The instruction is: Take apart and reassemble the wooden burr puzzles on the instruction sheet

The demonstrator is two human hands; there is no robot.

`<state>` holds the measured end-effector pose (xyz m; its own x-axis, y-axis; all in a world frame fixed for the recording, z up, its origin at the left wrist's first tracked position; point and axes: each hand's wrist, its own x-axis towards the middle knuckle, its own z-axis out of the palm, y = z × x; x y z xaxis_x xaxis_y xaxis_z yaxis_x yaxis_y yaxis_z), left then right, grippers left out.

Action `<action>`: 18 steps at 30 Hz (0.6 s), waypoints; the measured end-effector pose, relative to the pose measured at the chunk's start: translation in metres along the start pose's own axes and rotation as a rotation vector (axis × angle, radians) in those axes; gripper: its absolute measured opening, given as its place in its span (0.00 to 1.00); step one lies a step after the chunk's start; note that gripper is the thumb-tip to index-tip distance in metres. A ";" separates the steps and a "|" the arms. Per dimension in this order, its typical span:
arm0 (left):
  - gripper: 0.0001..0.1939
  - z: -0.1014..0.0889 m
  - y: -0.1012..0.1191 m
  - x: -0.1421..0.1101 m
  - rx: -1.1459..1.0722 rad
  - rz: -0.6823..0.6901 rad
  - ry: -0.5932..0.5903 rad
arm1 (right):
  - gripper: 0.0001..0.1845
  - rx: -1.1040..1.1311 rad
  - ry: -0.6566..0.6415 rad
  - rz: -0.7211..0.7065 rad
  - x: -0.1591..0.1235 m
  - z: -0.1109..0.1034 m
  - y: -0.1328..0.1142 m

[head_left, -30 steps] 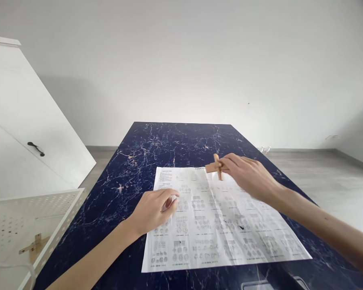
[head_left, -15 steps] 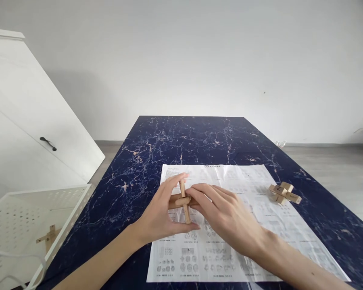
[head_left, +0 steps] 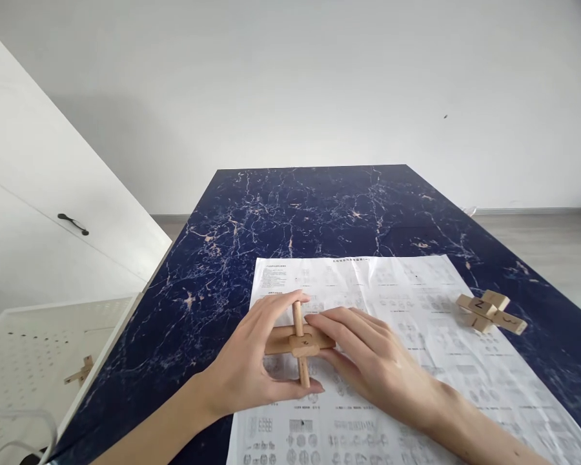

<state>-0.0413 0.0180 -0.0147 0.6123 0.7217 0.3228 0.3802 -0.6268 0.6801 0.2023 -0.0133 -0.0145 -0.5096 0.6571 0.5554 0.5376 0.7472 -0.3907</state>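
Between my hands is a wooden interlocking puzzle point(head_left: 306, 341), a cross of pale bars with a dark mark on its middle piece. My left hand point(head_left: 244, 361) spans its upright bar, fingertips at the top end and thumb at the bottom end. The fingers of my right hand point(head_left: 368, 349) pinch the right end of the flat crosswise bar. Beneath both hands lies a creased instruction sheet point(head_left: 407, 387) printed with rows of small puzzle drawings. A second wooden puzzle point(head_left: 491, 312), marked with numbers, rests at the sheet's right edge.
The dark blue marbled table point(head_left: 290, 213) reaches toward a pale wall. Left of it stands a white perforated bin point(head_left: 29, 336) with a wooden puzzle point(head_left: 80, 370) inside and a white cable near it. A white cabinet point(head_left: 53, 174) with a black handle stands behind.
The held puzzle has tilted so its marked middle piece now shows, and more of its right end is uncovered by my right hand. The whole view has shifted slightly.
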 end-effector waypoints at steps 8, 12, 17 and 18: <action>0.55 0.000 -0.002 0.001 -0.005 0.006 -0.042 | 0.12 -0.007 0.057 0.012 -0.002 0.001 0.000; 0.54 0.000 -0.001 0.000 0.004 0.036 -0.051 | 0.12 -0.017 0.072 0.018 -0.002 0.001 0.000; 0.54 0.001 -0.002 0.000 0.003 0.043 -0.060 | 0.13 -0.016 0.069 0.031 -0.003 0.003 0.002; 0.54 0.001 -0.002 0.000 0.003 0.042 -0.059 | 0.12 -0.016 0.067 0.031 -0.003 0.003 0.002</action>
<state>-0.0418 0.0190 -0.0167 0.6678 0.6759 0.3116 0.3554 -0.6574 0.6644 0.2030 -0.0137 -0.0191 -0.4469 0.6715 0.5911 0.5637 0.7245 -0.3968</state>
